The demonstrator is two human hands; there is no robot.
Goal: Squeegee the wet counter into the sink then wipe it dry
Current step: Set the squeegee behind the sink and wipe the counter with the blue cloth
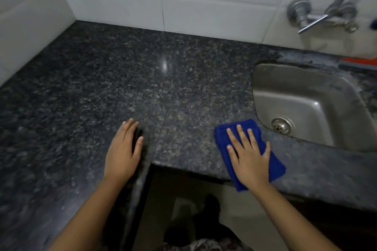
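Observation:
A dark speckled granite counter (142,79) wraps around an inner corner. My right hand (247,155) lies flat, fingers spread, pressing a folded blue cloth (275,166) onto the counter's front strip, just left of the steel sink (302,96). My left hand (124,151) rests flat on the counter near its inner edge, holding nothing. An orange squeegee (359,63) lies on the counter behind the sink, at the right edge of view and partly cut off.
White tiled walls (204,6) back the counter. A chrome wall tap (318,16) sticks out above the sink. The sink drain (282,125) sits near the cloth. Below the counter's front edge is the floor (183,206).

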